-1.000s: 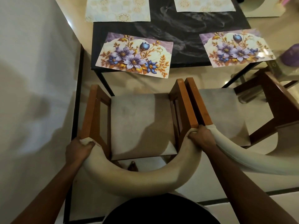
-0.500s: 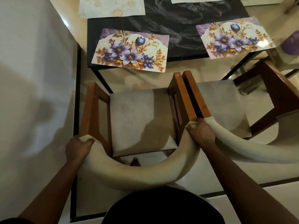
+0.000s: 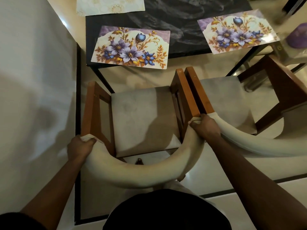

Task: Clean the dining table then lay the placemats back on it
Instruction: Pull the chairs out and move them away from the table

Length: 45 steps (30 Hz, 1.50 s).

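The black dining table [image 3: 179,24] lies ahead, with a floral placemat [image 3: 131,48] at its near left corner and another floral placemat [image 3: 239,31] at the near right. A pale patterned placemat [image 3: 109,4] lies face down at the far left. A wooden chair [image 3: 142,117] with a curved cream backrest [image 3: 136,175] stands just below me. My left hand [image 3: 80,147] grips the backrest's left end. At the other end of that backrest my right hand [image 3: 206,128] holds on, fingers curled over the top.
A second chair [image 3: 232,100] stands right beside the first, its backrest curving off to the right. A white wall [image 3: 33,80] runs along the left. A purple object [image 3: 298,37] sits on a stool at the right edge. The floor is pale tile.
The view has shifted: the table and placemats sit higher in frame and the chair seems farther from the table edge. Both hands keep their grip on the backrest.
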Each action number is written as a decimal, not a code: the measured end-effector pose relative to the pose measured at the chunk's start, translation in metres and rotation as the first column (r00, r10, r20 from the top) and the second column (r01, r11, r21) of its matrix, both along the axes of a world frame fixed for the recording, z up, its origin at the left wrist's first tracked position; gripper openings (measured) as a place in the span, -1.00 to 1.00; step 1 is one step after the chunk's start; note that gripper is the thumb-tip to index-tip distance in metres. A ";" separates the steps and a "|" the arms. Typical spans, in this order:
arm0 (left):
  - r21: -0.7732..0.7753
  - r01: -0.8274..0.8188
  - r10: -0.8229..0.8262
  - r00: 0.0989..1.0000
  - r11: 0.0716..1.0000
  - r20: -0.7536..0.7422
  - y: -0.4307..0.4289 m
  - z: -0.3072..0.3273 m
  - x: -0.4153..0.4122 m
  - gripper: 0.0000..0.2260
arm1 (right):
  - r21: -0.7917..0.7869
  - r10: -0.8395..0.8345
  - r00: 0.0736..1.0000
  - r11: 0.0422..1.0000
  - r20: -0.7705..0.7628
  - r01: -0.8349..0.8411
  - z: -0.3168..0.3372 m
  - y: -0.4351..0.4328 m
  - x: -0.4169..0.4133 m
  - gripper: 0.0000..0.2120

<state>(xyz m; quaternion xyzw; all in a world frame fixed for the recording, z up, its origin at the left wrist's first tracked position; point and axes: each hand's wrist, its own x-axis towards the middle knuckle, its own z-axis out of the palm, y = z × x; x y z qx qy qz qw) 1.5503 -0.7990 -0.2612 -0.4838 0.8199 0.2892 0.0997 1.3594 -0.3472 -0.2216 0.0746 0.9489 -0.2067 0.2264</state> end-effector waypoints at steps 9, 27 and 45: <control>-0.015 -0.023 0.023 1.000 1.000 0.005 0.003 0.002 -0.001 -0.47 | -0.017 -0.077 0.980 0.997 -0.186 0.075 -0.003 -0.006 0.027 -0.52; 0.033 -0.131 0.133 0.990 0.991 -0.047 0.032 0.018 0.001 -0.44 | 0.050 0.013 0.974 0.999 -0.225 -0.002 -0.002 0.001 0.026 -0.47; -0.132 0.497 -0.489 0.867 0.858 0.092 0.207 0.060 0.013 -0.46 | 0.114 0.489 0.779 0.866 -0.392 -0.487 0.018 0.047 0.059 -0.65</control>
